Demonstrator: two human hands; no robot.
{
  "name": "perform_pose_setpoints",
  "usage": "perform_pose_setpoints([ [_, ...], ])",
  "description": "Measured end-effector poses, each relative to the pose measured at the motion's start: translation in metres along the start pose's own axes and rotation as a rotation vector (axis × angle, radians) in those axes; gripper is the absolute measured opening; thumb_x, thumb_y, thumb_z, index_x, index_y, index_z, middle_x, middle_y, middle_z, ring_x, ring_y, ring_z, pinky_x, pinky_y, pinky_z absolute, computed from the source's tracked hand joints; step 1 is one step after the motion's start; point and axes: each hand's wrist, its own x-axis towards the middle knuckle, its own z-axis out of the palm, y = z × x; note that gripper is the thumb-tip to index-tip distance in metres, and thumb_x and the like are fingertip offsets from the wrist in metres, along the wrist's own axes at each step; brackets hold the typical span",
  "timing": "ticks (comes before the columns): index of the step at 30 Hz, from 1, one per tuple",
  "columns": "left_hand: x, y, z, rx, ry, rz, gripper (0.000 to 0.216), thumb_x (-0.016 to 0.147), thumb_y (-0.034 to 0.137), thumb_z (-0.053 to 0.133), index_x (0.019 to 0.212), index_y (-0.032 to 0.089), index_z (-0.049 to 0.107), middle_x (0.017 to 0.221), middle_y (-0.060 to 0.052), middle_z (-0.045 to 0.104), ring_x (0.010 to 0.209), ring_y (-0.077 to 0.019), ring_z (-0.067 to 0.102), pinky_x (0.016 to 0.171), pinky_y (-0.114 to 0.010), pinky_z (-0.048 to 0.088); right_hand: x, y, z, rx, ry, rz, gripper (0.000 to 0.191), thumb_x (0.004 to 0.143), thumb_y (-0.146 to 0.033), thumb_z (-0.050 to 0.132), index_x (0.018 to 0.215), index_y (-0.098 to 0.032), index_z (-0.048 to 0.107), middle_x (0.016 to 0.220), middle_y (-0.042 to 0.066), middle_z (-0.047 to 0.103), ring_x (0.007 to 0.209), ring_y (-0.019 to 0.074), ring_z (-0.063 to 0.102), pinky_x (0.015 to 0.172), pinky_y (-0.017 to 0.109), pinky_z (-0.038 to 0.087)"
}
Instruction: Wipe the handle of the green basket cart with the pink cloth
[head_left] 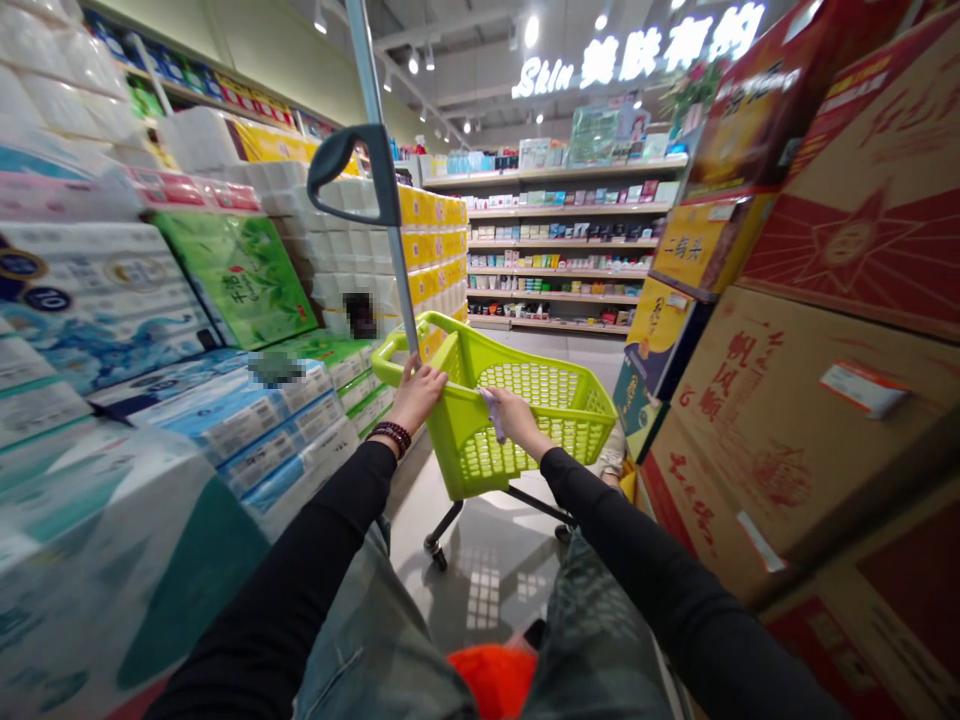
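Note:
A lime-green plastic shopping cart (pixel 517 400) stands in front of me, turned so its basket points to the right. My left hand (pixel 418 395), with a beaded bracelet at the wrist, is closed over the cart's near rim at the handle end. Right by those fingers rises a grey metal pole (pixel 401 275) with a dark plastic loop handle (pixel 356 175); its lower end is hidden. Pinched in my right hand (pixel 517 420) is a light purple cloth (pixel 495 415), which lies against the rim and side of the basket. Few contents show inside the basket.
Stacked tissue packs (pixel 247 270) line the left side closely. Cardboard cartons (pixel 817 400) are piled high on the right. Shelves of small boxed goods (pixel 562 240) stand across the far end. A caster (pixel 435 552) rests on the floor. Something orange-red (pixel 495 680) lies between my legs.

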Motion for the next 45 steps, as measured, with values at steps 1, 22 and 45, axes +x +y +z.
perform_pose_setpoints([
  [1,0.0,0.001,0.0,0.007,-0.005,-0.003,0.022,0.091,0.011,0.058,0.104,0.027,0.063,0.107,-0.008,0.073,0.121,-0.0302,0.061,0.133,-0.06,0.017,0.006,-0.01,0.005,0.028,-0.01,-0.015,0.053,0.088,-0.008,0.057,0.138,-0.02,0.07,0.129,0.011,0.075,0.109,0.0236,0.071,0.102,0.034,0.054],
  [22,-0.005,-0.017,0.01,-0.008,0.015,-0.007,0.023,0.091,0.014,0.058,0.109,0.026,0.064,0.107,-0.007,0.073,0.12,-0.0292,0.061,0.132,-0.054,0.023,0.03,-0.053,0.027,0.074,-0.101,-0.008,0.044,0.094,-0.011,0.055,0.135,-0.021,0.069,0.117,0.006,0.077,0.1,0.0206,0.072,0.085,0.025,0.055],
  [45,-0.007,-0.027,0.012,-0.007,0.02,0.009,0.018,0.092,0.017,0.06,0.107,0.026,0.064,0.108,-0.007,0.073,0.12,-0.0272,0.062,0.132,-0.052,0.025,-0.01,-0.023,0.011,-0.343,-0.03,-0.131,0.049,0.106,-0.017,0.049,0.152,-0.029,0.059,0.118,0.01,0.072,0.098,0.02,0.067,0.092,0.027,0.05],
])
